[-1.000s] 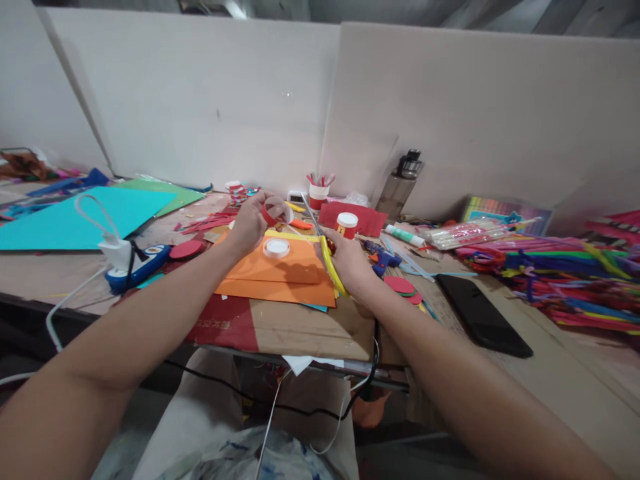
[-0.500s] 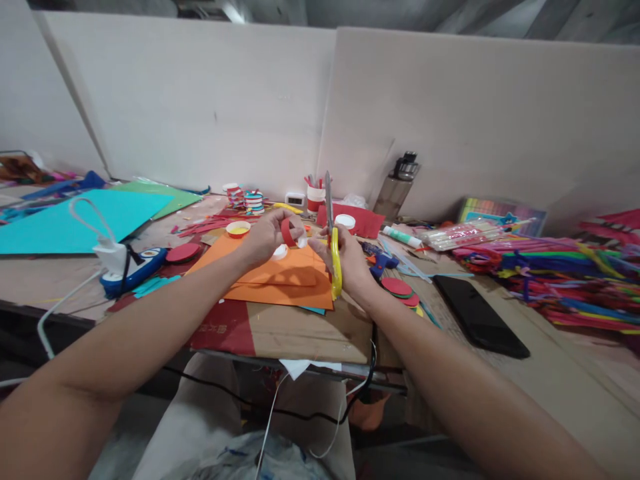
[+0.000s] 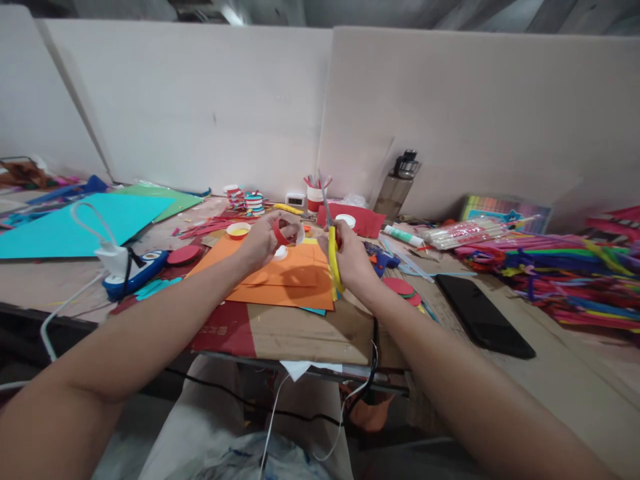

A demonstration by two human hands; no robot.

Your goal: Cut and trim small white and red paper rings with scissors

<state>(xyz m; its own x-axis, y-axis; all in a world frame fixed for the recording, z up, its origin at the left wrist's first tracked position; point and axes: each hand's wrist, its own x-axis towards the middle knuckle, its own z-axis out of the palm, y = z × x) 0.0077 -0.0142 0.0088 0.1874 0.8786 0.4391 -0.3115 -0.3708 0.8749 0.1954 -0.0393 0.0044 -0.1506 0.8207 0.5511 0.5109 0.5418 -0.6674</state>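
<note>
My left hand (image 3: 263, 239) is closed on a curled red-and-white paper strip (image 3: 279, 233), its white side facing right. In my right hand (image 3: 350, 250) are scissors with yellow handles (image 3: 333, 260), their blades (image 3: 326, 203) pointing up and away. The blades are apart from the strip. Under both hands lie orange paper sheets (image 3: 270, 295), with a small white round piece (image 3: 281, 253) on top. A shallow red-rimmed cup piece with yellow inside (image 3: 239, 231) sits left of my left hand.
A phone (image 3: 483, 313) lies at right, near bundles of pipe cleaners (image 3: 565, 267). A glue stick (image 3: 403, 235) and water bottle (image 3: 397, 183) are behind my right hand. At left are a blue power strip (image 3: 133, 273) and turquoise sheet (image 3: 75, 223). A cup of pens (image 3: 316, 195) stands at the back.
My right hand has turned slightly, and the scissor blades now tilt left and sit lower. The curled strip in my left hand has turned and shows more of its white side.
</note>
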